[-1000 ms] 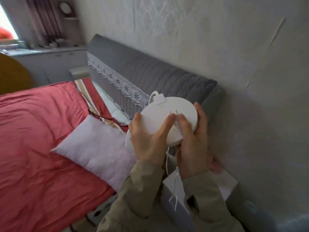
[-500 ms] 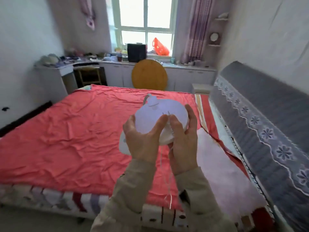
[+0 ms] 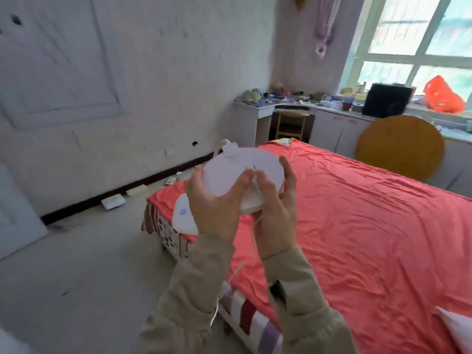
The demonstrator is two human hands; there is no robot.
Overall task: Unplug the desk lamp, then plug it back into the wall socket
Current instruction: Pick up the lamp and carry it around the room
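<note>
I hold a white folded desk lamp (image 3: 229, 172) in front of me, above the corner of the bed. Its round disc faces me and a second white part with a blue button (image 3: 182, 217) sticks out below left. My left hand (image 3: 217, 208) grips the disc from the left. My right hand (image 3: 274, 213) holds the right side, its thumb and forefinger pinching the white plug, whose two metal prongs (image 3: 250, 167) point up. A thin white cord (image 3: 237, 272) hangs down between my sleeves. A small white wall plate (image 3: 169, 151) sits low on the far wall; I cannot tell whether it is a socket.
A bed with a red cover (image 3: 357, 226) fills the right side. A cluttered desk (image 3: 293, 106) with a wooden stool (image 3: 291, 125) stands under the window, with a round wooden board (image 3: 399, 146) beside it. Bare grey floor (image 3: 76, 277) lies to the left, with litter (image 3: 113, 201) along the wall.
The view has swung left from the headboard, across the bed, to the far wall and floor. Both hands keep the same grip on the lamp and plug.
</note>
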